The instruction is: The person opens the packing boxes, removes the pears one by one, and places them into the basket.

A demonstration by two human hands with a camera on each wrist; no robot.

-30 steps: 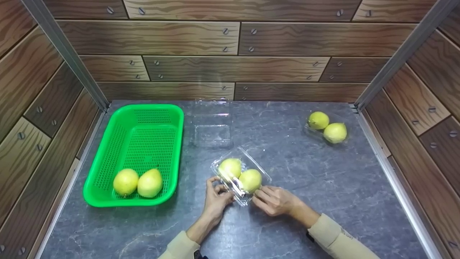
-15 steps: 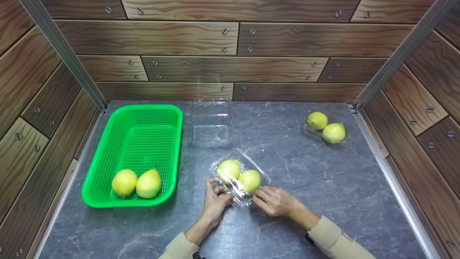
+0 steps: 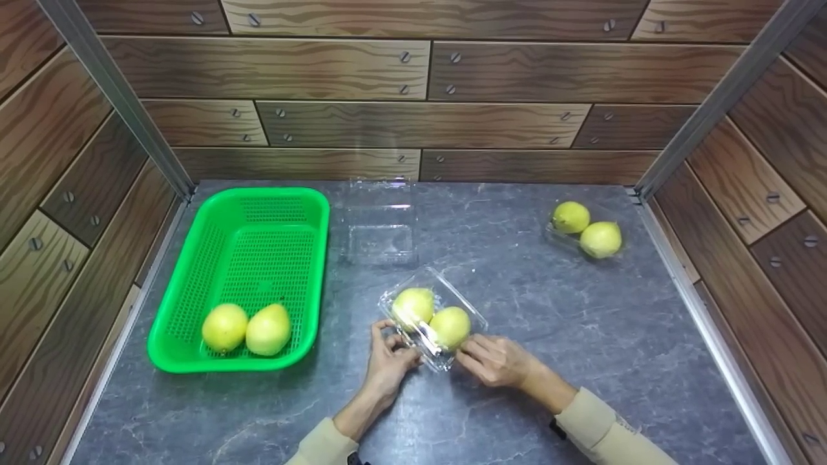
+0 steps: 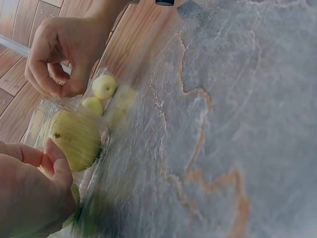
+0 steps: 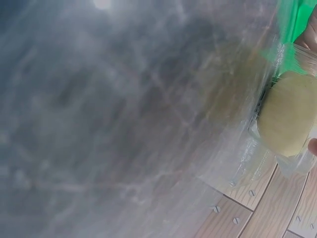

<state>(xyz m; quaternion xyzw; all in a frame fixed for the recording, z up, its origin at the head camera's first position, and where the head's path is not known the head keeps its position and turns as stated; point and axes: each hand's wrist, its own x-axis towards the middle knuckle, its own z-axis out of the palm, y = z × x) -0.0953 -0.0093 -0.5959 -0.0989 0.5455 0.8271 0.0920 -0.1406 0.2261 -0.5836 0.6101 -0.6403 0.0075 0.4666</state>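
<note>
"Left hand [image 3: 387, 368], right hand [image 3: 494, 360]: what are we holding?"
"We pinch the clear box [image 3: 433, 354] with both, right of the green basket [image 3: 318, 265]."
"What's changed?"
"Hardly anything; we're probably still working its edge."

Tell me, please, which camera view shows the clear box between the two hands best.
The head view, showing nearly the whole clear box with two yellow fruits inside. The left wrist view is closer, but the left hand hides part. The right wrist view catches only part, cut by the frame's right edge.
</note>
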